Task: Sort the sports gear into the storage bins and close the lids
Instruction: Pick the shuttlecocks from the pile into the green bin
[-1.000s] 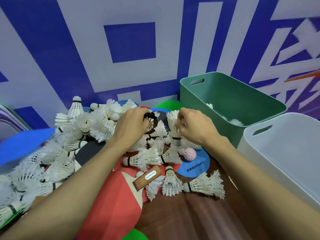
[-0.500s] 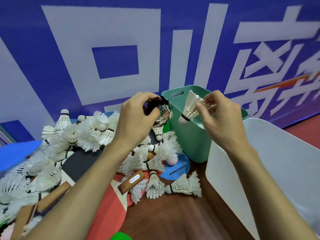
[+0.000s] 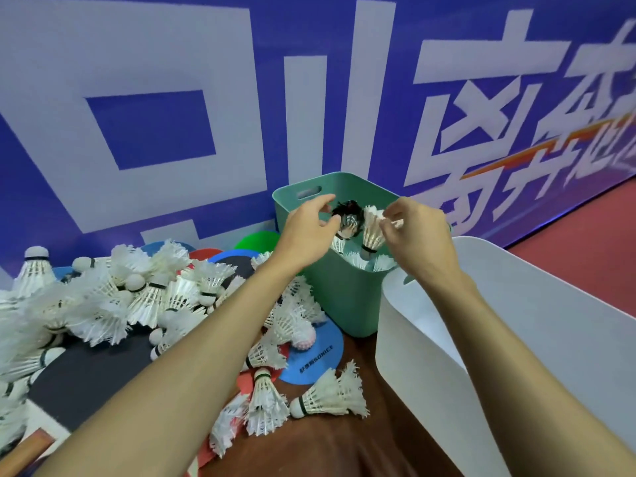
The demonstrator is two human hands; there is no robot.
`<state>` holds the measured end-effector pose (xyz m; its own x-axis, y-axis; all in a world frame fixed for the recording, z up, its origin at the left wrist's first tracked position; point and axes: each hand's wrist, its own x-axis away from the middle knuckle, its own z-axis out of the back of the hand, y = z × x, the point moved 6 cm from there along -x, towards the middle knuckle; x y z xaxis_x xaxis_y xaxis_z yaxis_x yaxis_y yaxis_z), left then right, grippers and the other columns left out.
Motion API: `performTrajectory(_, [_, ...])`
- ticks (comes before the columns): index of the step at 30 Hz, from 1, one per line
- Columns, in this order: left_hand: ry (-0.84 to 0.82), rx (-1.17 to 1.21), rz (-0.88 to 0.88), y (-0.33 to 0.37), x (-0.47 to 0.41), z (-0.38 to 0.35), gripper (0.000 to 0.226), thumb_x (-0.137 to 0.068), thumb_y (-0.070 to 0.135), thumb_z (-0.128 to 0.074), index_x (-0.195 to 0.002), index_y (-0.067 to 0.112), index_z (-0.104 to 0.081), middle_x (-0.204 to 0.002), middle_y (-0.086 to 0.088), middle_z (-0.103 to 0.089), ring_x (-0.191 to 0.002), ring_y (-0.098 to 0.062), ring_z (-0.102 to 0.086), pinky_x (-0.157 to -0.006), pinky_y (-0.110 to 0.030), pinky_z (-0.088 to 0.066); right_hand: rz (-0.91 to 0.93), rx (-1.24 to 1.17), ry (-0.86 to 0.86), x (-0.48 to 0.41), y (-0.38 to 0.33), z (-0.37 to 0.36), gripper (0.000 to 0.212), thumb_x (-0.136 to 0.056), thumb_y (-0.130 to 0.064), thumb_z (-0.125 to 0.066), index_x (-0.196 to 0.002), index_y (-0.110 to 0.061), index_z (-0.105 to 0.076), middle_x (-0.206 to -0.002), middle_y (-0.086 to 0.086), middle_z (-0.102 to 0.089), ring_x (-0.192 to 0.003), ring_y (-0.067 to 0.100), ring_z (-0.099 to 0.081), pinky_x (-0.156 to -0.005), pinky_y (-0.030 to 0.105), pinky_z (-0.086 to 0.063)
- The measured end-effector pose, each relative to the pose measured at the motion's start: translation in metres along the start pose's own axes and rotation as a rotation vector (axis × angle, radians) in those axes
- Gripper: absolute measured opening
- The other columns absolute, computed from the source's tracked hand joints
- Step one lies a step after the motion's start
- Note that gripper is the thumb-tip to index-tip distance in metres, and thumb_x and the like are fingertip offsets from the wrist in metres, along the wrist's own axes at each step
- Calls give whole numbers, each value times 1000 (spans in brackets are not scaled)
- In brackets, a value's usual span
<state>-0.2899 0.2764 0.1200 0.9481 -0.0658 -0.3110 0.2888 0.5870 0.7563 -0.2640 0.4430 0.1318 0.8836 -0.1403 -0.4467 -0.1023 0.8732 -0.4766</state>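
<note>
Over the green bin [image 3: 344, 304] now: left hand [image 3: 306, 228] newly spread, right hand [image 3: 416, 235] pinching white shuttlecock [image 3: 371, 232].

Sports hall: banner [image 3: 137, 63], red court floor [image 3: 585, 256]

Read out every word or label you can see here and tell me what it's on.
"SONICE": blue disc, after small Chinese characters too blurred to read.
Wall banner: huge white characters, cropped, unreadable as words.
Shuttlecocks, green bin, white bin: no text readable.
</note>
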Motion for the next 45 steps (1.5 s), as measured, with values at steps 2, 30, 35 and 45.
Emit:
performTrajectory(2, [-17, -8, 7, -8, 6, -2, 42, -94, 20, -53, -136, 21, -51, -126, 4, -59, -91, -8, -58, -80, -18, -41, -6, 39, -65, 2, 1, -8, 27, -86, -18, -56, -112, -16, -64, -112, 4, -68, -99, 28, -63, -86, 40, -52])
performTrajectory(30, [138, -671, 148, -180, 148, 195, 45, -82, 4, -53, -123, 22, -58, -123, 3, -49, -123, -16, -34, -103, -27, -18, 406, -116, -510, 70, -178, -185, 53, -90, -20, -54, -140, -16, -39, -141, 4, -44, -125, 22, -47, -98, 39, -43])
performTrajectory(35, [202, -691, 151, -194, 145, 205, 30, -92, 8, -50, -118, 16, -63, -111, 0, -55, -110, -18, -47, -95, -30, -34, 324, -9, -565, 57, -185, -218, 49, -91, -23, -55, -135, -11, -39, -137, 10, -47, -123, 32, -48, -95, 43, -43])
performTrajectory(45, [227, -740, 32, -158, 143, 202, 15, -92, 18, -57, -101, 13, -69, -92, -2, -64, -83, -26, -61, -71, -41, -50, 488, 44, -395, 54, -192, -187, 14, -89, -17, -47, -84, -9, -57, -85, 8, -62, -77, 32, -54, -60, 34, -42])
